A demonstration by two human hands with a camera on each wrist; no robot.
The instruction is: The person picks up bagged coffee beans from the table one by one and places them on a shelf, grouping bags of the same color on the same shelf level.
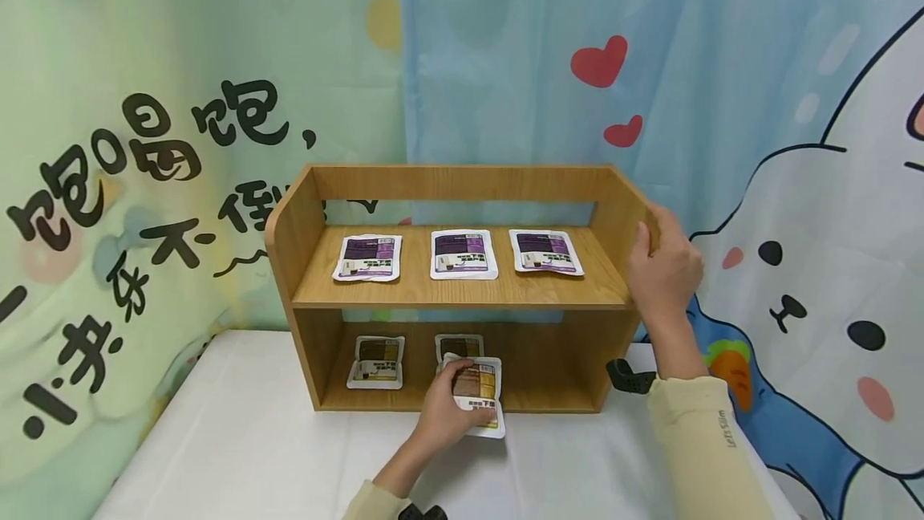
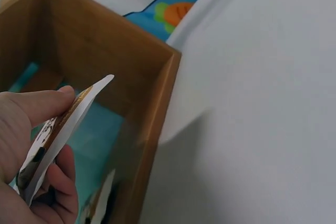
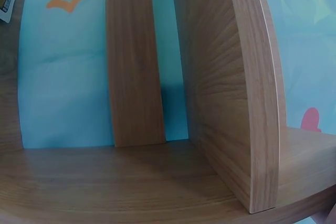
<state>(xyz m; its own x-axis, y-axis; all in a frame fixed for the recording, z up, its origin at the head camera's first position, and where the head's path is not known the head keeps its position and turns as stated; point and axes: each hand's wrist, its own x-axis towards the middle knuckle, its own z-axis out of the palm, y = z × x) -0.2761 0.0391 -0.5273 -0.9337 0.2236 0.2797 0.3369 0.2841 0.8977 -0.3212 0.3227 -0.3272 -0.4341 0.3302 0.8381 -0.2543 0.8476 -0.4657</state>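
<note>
A flat brown-and-yellow pouch with a white border is pinched between the thumb and fingers of my left hand, in front of the lower shelf. In the left wrist view that pouch appears nearly edge-on. My right hand grips the upper edge of the right side panel of a two-tier wooden shelf. Behind the held pouch, another brown pouch stands in the lower tier, partly hidden. A similar pouch leans to its left.
Three purple-and-white pouches, left, middle and right, lie in a row on the upper tier. A white-covered table bears the shelf. Printed curtains hang behind and beside it.
</note>
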